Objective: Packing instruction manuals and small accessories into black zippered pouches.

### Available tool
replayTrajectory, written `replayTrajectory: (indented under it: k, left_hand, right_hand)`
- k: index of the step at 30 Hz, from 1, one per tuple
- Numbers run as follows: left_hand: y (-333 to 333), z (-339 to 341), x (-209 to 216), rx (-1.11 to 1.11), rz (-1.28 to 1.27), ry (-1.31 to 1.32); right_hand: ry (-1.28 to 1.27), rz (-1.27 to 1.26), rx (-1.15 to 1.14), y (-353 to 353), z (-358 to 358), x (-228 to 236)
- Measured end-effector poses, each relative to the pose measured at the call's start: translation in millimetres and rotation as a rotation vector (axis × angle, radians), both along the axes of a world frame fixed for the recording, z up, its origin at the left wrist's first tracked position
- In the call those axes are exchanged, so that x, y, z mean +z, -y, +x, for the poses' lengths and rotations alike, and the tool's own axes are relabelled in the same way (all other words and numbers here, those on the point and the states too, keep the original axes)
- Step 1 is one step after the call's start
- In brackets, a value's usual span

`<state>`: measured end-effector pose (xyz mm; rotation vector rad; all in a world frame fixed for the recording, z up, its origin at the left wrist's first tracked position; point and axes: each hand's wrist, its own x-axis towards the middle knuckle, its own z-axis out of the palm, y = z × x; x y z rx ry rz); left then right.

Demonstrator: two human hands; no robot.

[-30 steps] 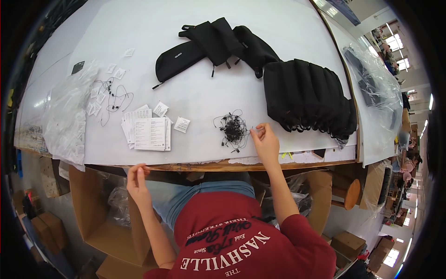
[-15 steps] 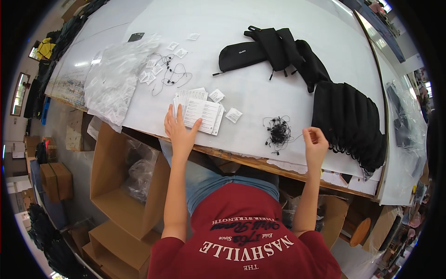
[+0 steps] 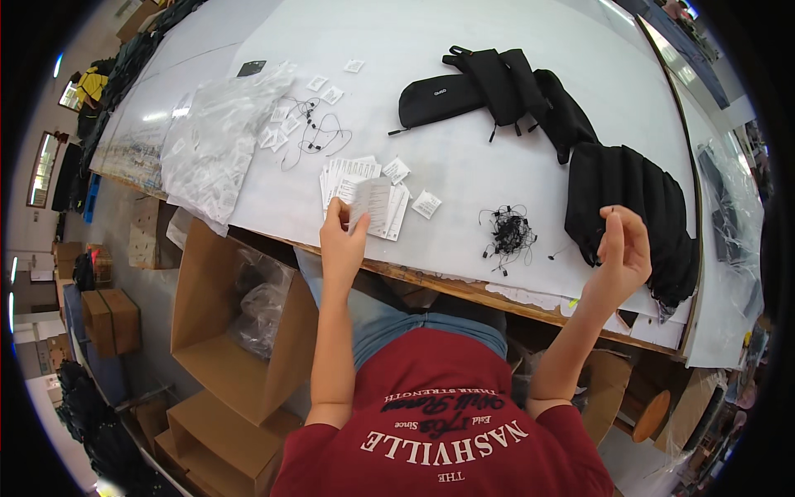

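My left hand point(image 3: 344, 238) pinches the edge of a white printed card point(image 3: 373, 201), lifting it off a fanned stack of similar cards point(image 3: 399, 214) near the table's front edge. To the right, my right hand point(image 3: 623, 248) is raised with fingers closed on a thin black tag string point(image 3: 562, 251), whose small end piece hangs to the left. Between my hands lies a tangle of black tag strings point(image 3: 510, 234). Beside my right hand stands a row of black zippered pouches point(image 3: 633, 186). Two small white sachets point(image 3: 426, 204) lie just behind the cards.
More black pouches point(image 3: 443, 98) lie farther back on the white table point(image 3: 348, 116). At left are a clear plastic bag of sachets point(image 3: 215, 145), loose sachets and loose strings point(image 3: 315, 132). An open cardboard box point(image 3: 224, 323) stands below the table's front edge point(image 3: 464, 290).
My left hand has gone from lying spread on the cards to pinching and lifting one. My right hand has moved right and up, away from the tangle, drawing a string out.
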<state>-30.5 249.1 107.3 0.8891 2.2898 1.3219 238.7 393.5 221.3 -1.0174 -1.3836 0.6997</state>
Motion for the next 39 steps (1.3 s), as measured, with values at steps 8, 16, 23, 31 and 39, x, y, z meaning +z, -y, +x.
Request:
replayTrajectory:
  k: [8,16,23,31,39]
  left_hand:
    - [30.1,59.2,99.9,-0.043,0.532,0.596]
    - [36.7,65.3,94.4,-0.001,0.572,0.500]
    - [33.0,66.9,90.1,-0.006,0.577,0.524]
    - [32.6,98.6,79.4,-0.465,0.284,0.568]
    - [23.8,94.3,68.1,-0.440,0.301,0.358]
  right_hand:
    - [-0.412,-0.517,0.513,27.0,2.5,-40.8]
    - [-0.519,-0.821,0.747,58.7,-18.4,-55.0]
    - [-0.482,-0.921,0.802,71.3,-20.9,-66.4]
    - [-0.088,-0.570,0.645,88.4,-33.5,-55.3]
    - [0.198,-0.167,0.539,86.4,-41.6,-42.5]
